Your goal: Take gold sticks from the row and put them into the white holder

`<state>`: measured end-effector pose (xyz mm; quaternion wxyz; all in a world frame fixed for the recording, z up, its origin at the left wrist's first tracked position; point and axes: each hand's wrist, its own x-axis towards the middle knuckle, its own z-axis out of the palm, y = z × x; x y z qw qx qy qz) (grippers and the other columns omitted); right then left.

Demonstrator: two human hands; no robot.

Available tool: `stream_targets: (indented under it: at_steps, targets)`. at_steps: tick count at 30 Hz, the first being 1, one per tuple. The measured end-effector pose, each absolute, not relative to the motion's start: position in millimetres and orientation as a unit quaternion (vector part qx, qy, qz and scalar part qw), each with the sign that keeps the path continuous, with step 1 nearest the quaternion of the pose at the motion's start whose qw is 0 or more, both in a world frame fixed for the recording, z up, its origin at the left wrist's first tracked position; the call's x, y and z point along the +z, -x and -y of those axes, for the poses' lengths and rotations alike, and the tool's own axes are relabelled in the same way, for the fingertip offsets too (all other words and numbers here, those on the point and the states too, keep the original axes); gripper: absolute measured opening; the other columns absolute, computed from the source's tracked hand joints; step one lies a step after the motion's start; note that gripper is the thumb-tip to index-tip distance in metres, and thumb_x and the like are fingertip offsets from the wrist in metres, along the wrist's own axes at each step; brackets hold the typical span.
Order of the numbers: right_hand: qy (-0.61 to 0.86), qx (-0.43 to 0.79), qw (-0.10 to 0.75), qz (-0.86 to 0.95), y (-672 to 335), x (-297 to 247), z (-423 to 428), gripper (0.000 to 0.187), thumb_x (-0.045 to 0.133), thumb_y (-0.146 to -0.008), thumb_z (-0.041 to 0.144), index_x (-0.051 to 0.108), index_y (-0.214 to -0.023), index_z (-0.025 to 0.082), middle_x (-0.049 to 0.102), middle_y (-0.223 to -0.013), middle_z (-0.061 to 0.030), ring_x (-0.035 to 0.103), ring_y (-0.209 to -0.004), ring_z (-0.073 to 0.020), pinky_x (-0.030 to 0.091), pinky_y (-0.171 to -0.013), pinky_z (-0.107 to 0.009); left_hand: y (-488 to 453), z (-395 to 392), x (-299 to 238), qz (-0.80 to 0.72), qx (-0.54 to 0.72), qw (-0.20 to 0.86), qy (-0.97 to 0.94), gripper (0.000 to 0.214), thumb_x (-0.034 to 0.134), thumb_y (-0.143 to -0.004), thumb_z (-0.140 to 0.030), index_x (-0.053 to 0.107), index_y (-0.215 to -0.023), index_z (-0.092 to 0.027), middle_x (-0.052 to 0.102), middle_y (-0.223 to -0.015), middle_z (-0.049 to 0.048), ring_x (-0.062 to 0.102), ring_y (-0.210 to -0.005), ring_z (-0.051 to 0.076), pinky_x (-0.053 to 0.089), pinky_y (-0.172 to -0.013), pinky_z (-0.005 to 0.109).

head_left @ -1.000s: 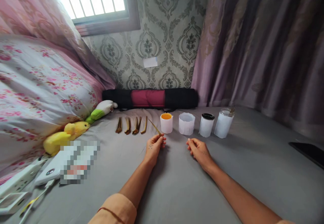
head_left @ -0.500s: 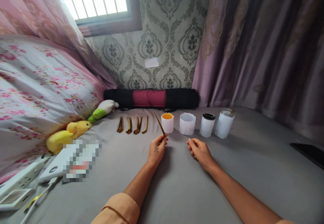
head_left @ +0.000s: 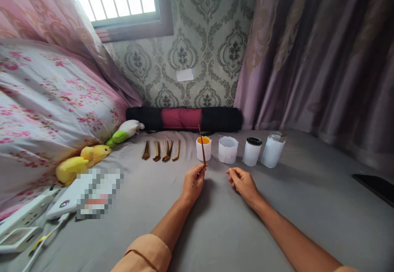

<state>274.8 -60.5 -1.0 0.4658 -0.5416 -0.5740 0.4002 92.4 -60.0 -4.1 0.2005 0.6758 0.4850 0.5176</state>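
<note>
My left hand (head_left: 193,180) rests on the grey sheet and pinches a thin golden stick (head_left: 201,142) by its lower end, so that it stands nearly upright in front of the white cup with orange inside (head_left: 203,148). My right hand (head_left: 243,183) lies a little to the right with its fingers curled loosely and nothing visible in them. Behind the hands stands a row: the orange-filled cup, a white cup (head_left: 227,149), a white cup with a black rim (head_left: 252,151) and a clear-topped jar (head_left: 272,148). Several golden utensils (head_left: 160,150) lie left of the cups.
A black and maroon roll (head_left: 184,118) lies against the patterned wall. Yellow (head_left: 80,163) and green (head_left: 124,131) plush toys, a floral quilt (head_left: 46,99), white devices and a power strip (head_left: 24,218) fill the left. A dark flat object (head_left: 374,185) lies at the right, and curtains hang behind.
My left hand has swung the golden stick from a low slant on the sheet up to nearly vertical and shifted slightly right. My right hand has stayed put.
</note>
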Motion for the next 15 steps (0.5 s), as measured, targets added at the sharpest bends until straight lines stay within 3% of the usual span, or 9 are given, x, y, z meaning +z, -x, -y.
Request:
stream_targets:
  at_steps: [15]
  targets:
    - [0.520, 0.410, 0.483, 0.573, -272.6, 5.4, 64.3, 0.037, 0.046, -0.072, 0.048, 0.058, -0.083, 0.015, 0.052, -0.062, -0.0006, 0.045, -0.044, -0.0075, 0.032, -0.036, -0.018, -95.3, 65.0, -2.4, -0.465, 0.450, 0.101, -0.756, 0.030, 0.034, -0.085, -0.023, 0.061, -0.097, -0.020, 0.061, -0.089, 0.0067, 0.053, -0.084, 0.015, 0.041, -0.076, 0.026]
